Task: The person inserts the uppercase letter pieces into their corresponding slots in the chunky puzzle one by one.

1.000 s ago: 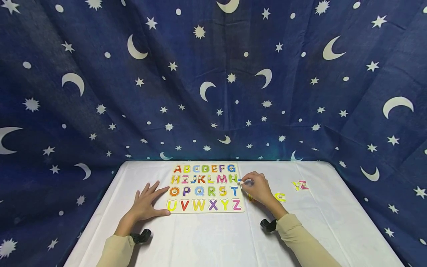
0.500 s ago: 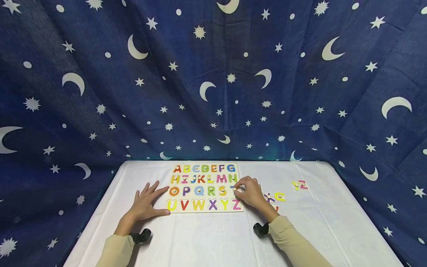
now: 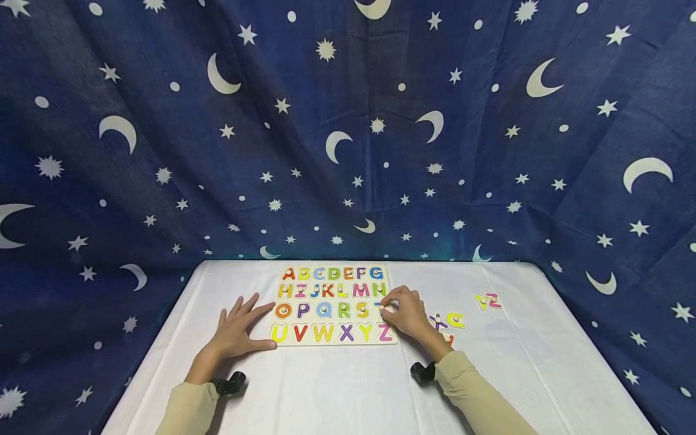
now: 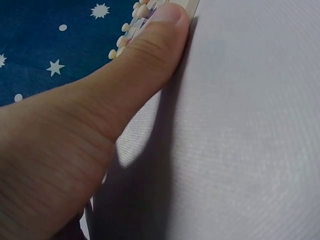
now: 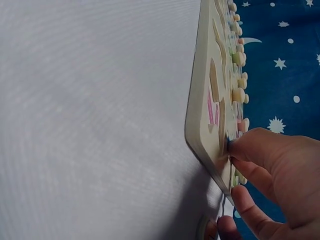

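Note:
A wooden alphabet puzzle board (image 3: pixel 312 322) lies on the table in the head view. My right hand (image 3: pixel 409 314) pinches the knob of a blue letter T puzzle piece (image 3: pixel 377 307) at the right end of the third row. The fingers mostly cover this piece, so how it sits in its recess cannot be told. In the right wrist view, the thumb (image 5: pixel 250 145) and fingers meet over the board's corner. My left hand (image 3: pixel 236 332) is spread at the board's left side, its thumb (image 4: pixel 155 45) touching the near corner. Knobbed letters fill the upper rows; the bottom row, U to Z, shows knobless printed recesses.
Right of the board lie a purple X (image 3: pixel 437 321), a yellow letter piece (image 3: pixel 455 320) on its side, and a partly hidden red piece (image 3: pixel 448 340). Farther right are a yellow Y (image 3: pixel 481 301) and a pink Z (image 3: pixel 493 300). A starry curtain (image 3: pixel 348 169) hangs behind the table.
My right hand has brought the blue T leftward and nearer, from beside the board onto the third row's right end. In the last half second it barely moves. The left hand stays put.

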`<state>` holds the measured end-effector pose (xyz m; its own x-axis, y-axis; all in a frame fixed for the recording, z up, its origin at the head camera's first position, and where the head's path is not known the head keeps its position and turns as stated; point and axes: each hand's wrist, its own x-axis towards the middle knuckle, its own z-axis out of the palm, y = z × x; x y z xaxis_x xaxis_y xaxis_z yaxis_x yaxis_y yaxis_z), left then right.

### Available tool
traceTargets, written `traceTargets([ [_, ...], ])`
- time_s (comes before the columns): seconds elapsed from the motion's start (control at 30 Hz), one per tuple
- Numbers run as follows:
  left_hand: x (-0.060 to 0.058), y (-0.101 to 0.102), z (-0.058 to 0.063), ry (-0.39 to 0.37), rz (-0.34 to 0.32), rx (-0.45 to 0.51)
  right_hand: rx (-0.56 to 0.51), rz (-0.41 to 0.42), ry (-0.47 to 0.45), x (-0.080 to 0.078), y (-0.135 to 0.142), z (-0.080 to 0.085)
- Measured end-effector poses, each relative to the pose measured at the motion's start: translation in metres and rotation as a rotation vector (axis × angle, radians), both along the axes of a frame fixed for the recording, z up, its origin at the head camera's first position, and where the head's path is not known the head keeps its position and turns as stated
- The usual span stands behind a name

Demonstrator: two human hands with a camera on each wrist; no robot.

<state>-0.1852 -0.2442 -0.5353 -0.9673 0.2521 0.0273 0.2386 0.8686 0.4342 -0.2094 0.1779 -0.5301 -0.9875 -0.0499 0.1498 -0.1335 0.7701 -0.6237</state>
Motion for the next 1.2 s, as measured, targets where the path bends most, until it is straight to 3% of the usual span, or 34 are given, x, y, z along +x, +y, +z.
traceTargets([
  [0.4, -0.001, 0.002, 0.004, -0.013, -0.001, -0.013, 0.0, 0.013, -0.018, -0.001, 0.002, 0.001],
  [0.67, 0.0, 0.002, 0.004, -0.02, 0.001, 0.012, 0.014, 0.214, -0.034, -0.005, 0.023, 0.012],
  [0.83, 0.0, 0.002, 0.002, -0.017, 0.002, 0.011, 0.031, 0.274, 0.01, -0.005, 0.052, 0.022],
  [1.0, 0.0, 0.0, 0.002, -0.013, 0.007, -0.003, 0.045, 0.237, 0.044, 0.001, 0.088, 0.028],
  [1.2, -0.001, 0.001, 0.002, -0.009, 0.003, 0.003, 0.049, 0.159, 0.017, 0.016, 0.13, 0.027],
])
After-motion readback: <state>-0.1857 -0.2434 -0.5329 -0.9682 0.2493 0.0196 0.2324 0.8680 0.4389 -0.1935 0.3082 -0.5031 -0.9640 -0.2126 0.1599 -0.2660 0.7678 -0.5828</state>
